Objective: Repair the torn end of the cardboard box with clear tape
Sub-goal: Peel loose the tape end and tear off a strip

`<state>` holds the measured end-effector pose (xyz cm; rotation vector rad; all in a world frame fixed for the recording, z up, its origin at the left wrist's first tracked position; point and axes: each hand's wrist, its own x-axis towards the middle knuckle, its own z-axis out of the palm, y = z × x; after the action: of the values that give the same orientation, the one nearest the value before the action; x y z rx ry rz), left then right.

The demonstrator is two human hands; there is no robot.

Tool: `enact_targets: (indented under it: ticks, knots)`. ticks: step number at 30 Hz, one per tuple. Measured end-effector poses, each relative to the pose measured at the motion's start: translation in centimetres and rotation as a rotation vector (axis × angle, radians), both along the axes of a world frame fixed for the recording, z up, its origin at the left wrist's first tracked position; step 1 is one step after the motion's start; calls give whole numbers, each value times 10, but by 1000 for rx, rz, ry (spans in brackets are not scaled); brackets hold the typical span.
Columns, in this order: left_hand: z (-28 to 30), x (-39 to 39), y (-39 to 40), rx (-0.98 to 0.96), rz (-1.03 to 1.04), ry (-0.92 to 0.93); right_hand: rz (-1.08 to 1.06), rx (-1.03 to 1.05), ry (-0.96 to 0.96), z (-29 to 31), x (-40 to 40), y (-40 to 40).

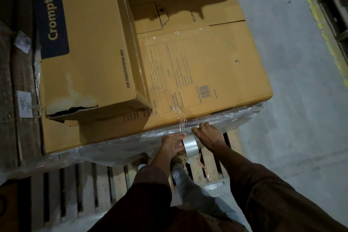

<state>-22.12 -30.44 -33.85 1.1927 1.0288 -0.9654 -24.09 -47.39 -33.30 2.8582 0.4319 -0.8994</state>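
While a roll of clear tape (190, 144) is gripped by the left hand (172, 144), its fingers (179, 146) curled round the roll's near side, a strip of tape (182, 121) is seen stretched from the roll up over the near edge of the large cardboard box (203, 66). The right hand (207, 133) is laid just right of the roll, its fingers (197, 128) straight and pressed together against the plastic wrap (131, 143) that covers the box's near side. Beyond the left fingers and to their left, a smaller box (82, 43) marked "Crompton" is stacked on the large one; its near end (75, 110) is torn open, with a dark gap shown under a bent flap. A wooden pallet (79, 184) is seen below both hands, and grey floor (291, 100) lies to the right of the right fingers. A handwritten label (25, 103) is stuck on wrapped goods far left of the fingers.
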Motion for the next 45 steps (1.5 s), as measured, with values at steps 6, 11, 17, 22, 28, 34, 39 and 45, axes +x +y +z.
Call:
enact_targets:
  ticks: [6,11,17,22,28,34,39,45]
  knots:
    - [-5,-2,0,6,4,5,-233,-208,-3,8,-12,5]
    - [-8,-3,2,-13,-11,13,-585,16,-288,8,-10,-2]
    - [-3,-1,-5,-7,-19,4,-1211,844,-412,20,67,11]
    - [-1,-4,-1,24,-23,15,-1511,846,-312,7,54,25]
    - [-2,0,-1,10,-20,12,-1354,967,97,-10,11,39]
    - [0,-2,2,-23,-34,37,-1457,1073,252,-2,15,40]
    - [3,0,0,-3,-100,45,-1463,1015,223,-2,15,40]
    - [-28,-23,18,157,-307,130,-1471,961,180,-1,14,48]
